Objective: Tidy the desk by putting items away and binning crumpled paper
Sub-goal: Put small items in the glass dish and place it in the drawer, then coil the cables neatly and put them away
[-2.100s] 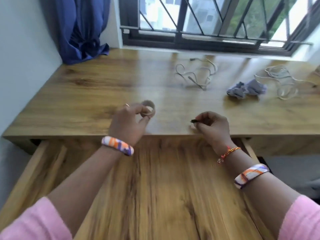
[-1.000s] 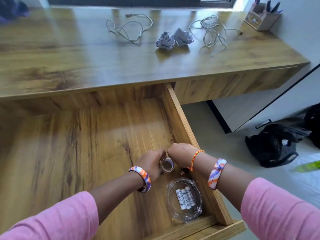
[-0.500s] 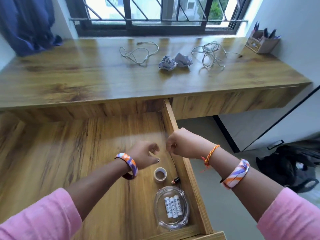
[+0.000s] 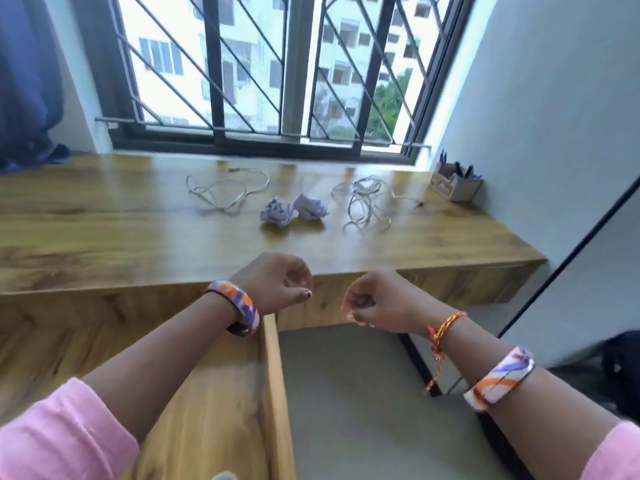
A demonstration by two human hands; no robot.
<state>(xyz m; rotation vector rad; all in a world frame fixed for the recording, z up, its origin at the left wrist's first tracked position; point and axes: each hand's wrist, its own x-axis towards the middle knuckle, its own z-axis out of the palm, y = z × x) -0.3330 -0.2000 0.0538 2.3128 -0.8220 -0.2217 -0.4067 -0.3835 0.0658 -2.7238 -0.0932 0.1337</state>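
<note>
Two crumpled paper balls lie side by side in the middle of the wooden desk. A loose white cable lies to their left and a tangled white cable to their right. My left hand hovers at the desk's front edge with fingers loosely curled and nothing in it. My right hand hangs beside it, just below the edge, fingers curled and empty too. The open wooden drawer stretches out below my left arm; its contents are out of view.
A cardboard pen holder stands at the desk's back right corner against the white wall. A barred window runs along the back and a blue curtain hangs at the left. Grey floor and a dark bag lie to the right.
Both hands set the tape roll and a small dark item in the drawer, let go and rose empty to the desk edge. My view lifted from the drawer to the desk and window.
</note>
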